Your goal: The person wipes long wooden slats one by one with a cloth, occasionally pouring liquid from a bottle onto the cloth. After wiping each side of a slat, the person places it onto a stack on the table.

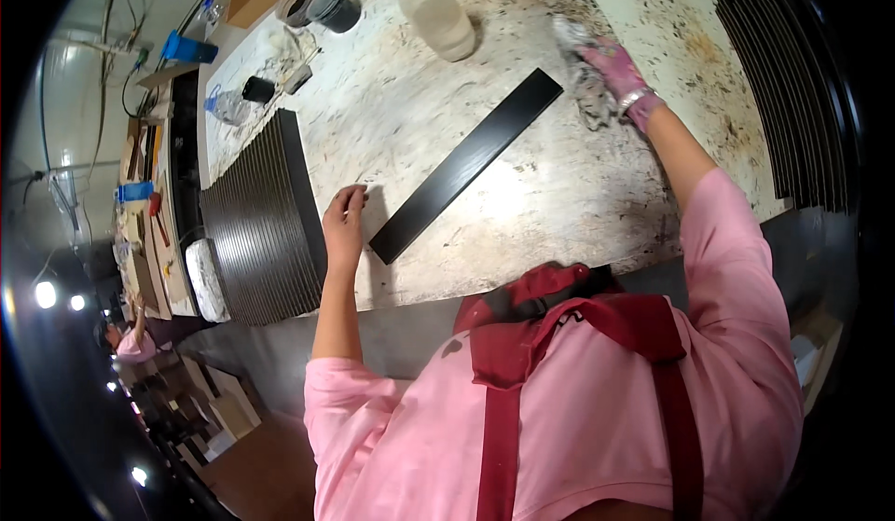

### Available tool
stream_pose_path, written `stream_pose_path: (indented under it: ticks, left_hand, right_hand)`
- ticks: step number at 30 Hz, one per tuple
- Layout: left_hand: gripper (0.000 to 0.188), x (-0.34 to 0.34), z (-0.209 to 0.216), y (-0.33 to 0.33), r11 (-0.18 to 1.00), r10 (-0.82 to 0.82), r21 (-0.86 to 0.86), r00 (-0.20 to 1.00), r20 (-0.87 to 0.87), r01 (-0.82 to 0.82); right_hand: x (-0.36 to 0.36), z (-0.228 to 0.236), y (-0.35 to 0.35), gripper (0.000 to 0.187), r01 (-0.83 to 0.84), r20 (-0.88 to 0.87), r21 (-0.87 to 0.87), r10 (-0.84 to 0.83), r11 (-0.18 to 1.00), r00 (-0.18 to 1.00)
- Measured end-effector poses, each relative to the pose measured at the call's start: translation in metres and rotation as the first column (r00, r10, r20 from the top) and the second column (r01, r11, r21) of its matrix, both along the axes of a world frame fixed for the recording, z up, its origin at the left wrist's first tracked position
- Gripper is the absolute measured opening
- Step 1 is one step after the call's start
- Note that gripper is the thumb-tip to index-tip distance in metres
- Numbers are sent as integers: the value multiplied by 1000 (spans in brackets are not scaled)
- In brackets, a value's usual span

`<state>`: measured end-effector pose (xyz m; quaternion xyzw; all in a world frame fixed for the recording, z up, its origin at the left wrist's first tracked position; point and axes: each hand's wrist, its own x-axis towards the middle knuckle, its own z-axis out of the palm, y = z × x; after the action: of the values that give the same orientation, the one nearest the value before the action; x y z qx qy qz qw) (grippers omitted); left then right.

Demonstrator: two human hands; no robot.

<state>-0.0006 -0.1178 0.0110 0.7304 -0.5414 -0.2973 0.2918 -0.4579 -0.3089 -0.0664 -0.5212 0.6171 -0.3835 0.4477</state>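
Observation:
A flat black board (471,162) lies slantwise on the stained white tabletop. My bare left hand (345,215) hovers beside the board's near left end, not touching it, with its loosely bent fingers apart and nothing in them. My right hand (613,72), in a pink glove, is closed on a grey-white smudged rag (591,97) beyond the board's far right end. The rag bunches out on both sides of the fingers, and the glove hides part of it.
Stacked black strips (256,227) stand to the left, with another stack (788,92) at the right edge. Toward the back are a cloudy plastic bottle (433,18), a dark jar (334,10) and a small black cup (258,89). Another person (135,342) appears far left.

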Motion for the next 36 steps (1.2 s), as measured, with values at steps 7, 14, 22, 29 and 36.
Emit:
stream_pose_path:
  ticks: [7, 14, 22, 29, 36]
  left_hand:
    - [64, -66, -21, 37, 949, -212, -98, 833, 511, 301]
    - [62, -50, -9, 41, 905, -90, -288, 801, 592, 314]
    - [72, -113, 53, 20, 711, -410, -269, 693, 593, 650]
    - [59, 19, 44, 28, 935, -72, -230, 777, 626, 272]
    - [73, 80, -8, 78, 970, 120, 27, 574, 810, -240]
  right_hand:
    - [38, 62, 108, 65, -158, 73, 140, 149, 978, 986]
    - [44, 133, 158, 57, -625, -603, -133, 437, 769, 667]
    - [30, 171, 156, 78, -821, -892, -57, 339, 569, 297]
    - [-114, 130, 203, 74, -138, -682, -37, 76, 990, 727]
    - [-205, 91, 152, 71, 367, -762, 58, -197, 928, 617]
